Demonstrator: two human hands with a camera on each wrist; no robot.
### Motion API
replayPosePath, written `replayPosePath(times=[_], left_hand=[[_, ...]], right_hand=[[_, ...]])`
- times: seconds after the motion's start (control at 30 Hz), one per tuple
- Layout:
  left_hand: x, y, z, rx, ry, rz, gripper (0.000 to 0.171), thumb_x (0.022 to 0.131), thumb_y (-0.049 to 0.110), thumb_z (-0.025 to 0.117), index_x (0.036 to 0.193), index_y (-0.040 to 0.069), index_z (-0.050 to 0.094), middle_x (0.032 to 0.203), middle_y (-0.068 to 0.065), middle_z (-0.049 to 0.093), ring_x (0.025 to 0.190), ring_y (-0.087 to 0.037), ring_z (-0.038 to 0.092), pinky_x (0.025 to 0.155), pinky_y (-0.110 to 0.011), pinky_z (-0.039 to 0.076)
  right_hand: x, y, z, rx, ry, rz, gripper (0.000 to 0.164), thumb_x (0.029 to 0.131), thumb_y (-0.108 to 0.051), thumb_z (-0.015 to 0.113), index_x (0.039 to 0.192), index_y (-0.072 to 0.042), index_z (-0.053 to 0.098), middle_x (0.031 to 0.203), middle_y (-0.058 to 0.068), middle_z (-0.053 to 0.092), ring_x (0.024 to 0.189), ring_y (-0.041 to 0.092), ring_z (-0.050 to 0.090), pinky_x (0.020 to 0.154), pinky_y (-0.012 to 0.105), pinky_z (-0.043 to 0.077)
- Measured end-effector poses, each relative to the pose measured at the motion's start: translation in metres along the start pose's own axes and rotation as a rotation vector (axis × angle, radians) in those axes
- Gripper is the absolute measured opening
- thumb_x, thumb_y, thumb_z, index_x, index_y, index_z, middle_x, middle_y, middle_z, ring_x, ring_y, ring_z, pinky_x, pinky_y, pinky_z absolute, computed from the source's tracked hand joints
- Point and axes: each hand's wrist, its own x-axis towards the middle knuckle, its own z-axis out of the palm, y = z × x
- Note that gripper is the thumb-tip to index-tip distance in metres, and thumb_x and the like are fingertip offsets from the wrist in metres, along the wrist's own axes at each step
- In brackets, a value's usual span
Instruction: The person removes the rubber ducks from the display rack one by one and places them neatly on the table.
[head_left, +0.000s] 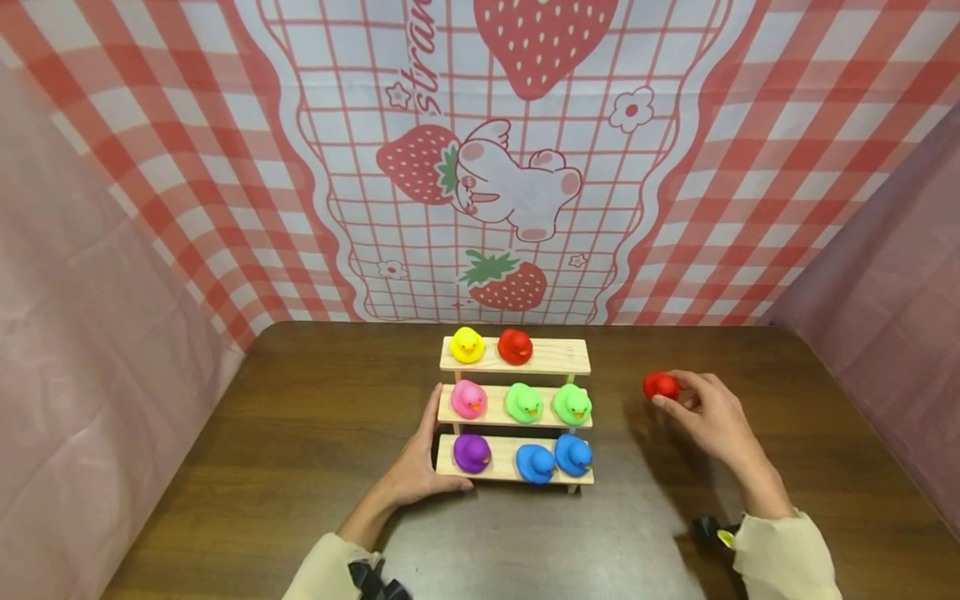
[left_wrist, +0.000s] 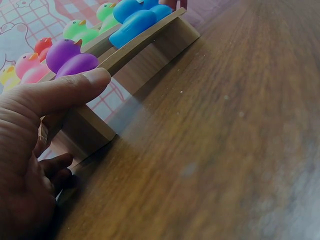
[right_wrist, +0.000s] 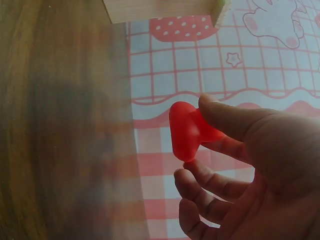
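A three-tier wooden display stand stands mid-table. My left hand grips its left end, the thumb along the front edge of the lowest tier beside a purple rubber duck. To the right of the stand, my right hand pinches a red rubber duck between thumb and fingers, holding it above the table. The top tier carries a yellow duck and another red duck. A pink duck and two green ducks occupy the middle tier. Two blue ducks sit at the lowest tier's right.
The brown wooden table ends at a checked strawberry-print cloth hanging behind it. Pink cloth hangs on the left, and more hangs on the right. A black wrist device is at the right sleeve.
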Motion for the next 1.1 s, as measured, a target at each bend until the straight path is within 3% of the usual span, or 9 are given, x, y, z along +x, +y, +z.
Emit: replayPosePath(times=[0.2,0.43,0.63,0.9,1.1], left_hand=[[0.001,0.0,0.0,0.004,-0.002,-0.015,0.142,0.061,0.02,0.095,0.162,0.021,-0.005,0.17,-0.016,0.01,0.154,-0.034,0.021,0.124,-0.062,0.019],[0.001,0.001,0.0,-0.004,-0.003,-0.018,0.142,0.061,0.019,0.095,0.162,0.017,-0.005,0.17,-0.016,0.011,0.153,-0.033,0.023,0.124,-0.061,0.018],[0.0,0.0,-0.001,-0.005,0.0,-0.017,0.143,0.061,0.019,0.095,0.162,0.021,-0.006,0.17,-0.017,0.011,0.153,-0.032,0.022,0.125,-0.06,0.018],[0.0,0.001,-0.001,-0.009,0.001,-0.017,0.143,0.061,0.018,0.095,0.162,0.022,-0.006,0.169,-0.018,0.013,0.152,-0.033,0.025,0.124,-0.061,0.02],[0.0,0.001,0.0,-0.024,0.001,-0.002,0.143,0.06,0.017,0.095,0.162,0.022,-0.006,0.168,-0.02,0.018,0.15,-0.035,0.031,0.123,-0.061,0.021]], right_hand=[[0.002,0.005,0.008,-0.003,-0.065,0.013,0.042,0.086,-0.019,0.079,0.12,0.003,0.066,0.101,0.021,0.064,0.079,0.025,0.064,0.066,0.03,0.048],[0.004,0.005,0.015,-0.009,-0.123,0.038,0.045,0.087,-0.018,0.077,0.123,0.006,0.064,0.102,0.023,0.064,0.083,0.027,0.062,0.069,0.034,0.046],[0.007,0.006,0.021,-0.017,-0.121,0.023,0.043,0.086,-0.016,0.077,0.122,0.006,0.065,0.101,0.022,0.065,0.084,0.027,0.059,0.07,0.037,0.045],[0.008,0.006,0.029,-0.01,-0.133,0.017,0.042,0.087,-0.013,0.075,0.122,0.006,0.064,0.113,0.028,0.065,0.096,0.038,0.062,0.081,0.053,0.05],[0.008,0.006,0.033,0.0,-0.13,0.013,0.041,0.087,-0.013,0.075,0.122,0.006,0.065,0.115,0.029,0.065,0.102,0.043,0.062,0.086,0.058,0.05]])
